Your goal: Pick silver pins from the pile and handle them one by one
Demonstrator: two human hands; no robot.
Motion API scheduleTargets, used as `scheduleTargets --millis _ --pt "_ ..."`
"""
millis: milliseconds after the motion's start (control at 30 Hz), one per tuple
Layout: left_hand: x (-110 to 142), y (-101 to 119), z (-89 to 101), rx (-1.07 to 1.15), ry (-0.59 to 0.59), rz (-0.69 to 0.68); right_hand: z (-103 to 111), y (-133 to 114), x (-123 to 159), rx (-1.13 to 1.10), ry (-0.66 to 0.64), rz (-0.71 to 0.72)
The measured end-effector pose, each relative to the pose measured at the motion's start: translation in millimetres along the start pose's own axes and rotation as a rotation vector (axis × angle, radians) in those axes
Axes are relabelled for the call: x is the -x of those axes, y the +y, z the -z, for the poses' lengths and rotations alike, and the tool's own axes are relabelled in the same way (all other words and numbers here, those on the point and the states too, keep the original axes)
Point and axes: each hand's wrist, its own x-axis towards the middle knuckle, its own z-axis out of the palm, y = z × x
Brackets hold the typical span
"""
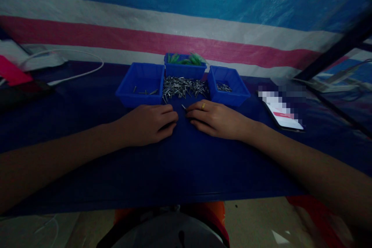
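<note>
Presently, the right hand [213, 118] touches a metal pin [183, 107] on the near side of the pin pile [184, 87], grip unconfirmed; left hand [149, 124] loosely curled, contents hidden; light fingertip pressure advisable.

The right hand [216, 119] hides part of a metal pin [183, 107] (one end shows).

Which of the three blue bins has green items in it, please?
The back bin, behind the pile of metal pins: green items show in it, whereas the left bin and right bin show just metal pins.
</note>
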Motion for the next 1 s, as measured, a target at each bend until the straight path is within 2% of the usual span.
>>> scheduleTargets --millis 1000 --pt "0.1 0.6 0.1 0.009 -0.021 0.018 0.2 -0.6 -0.2 0.002 -0.017 -0.018"
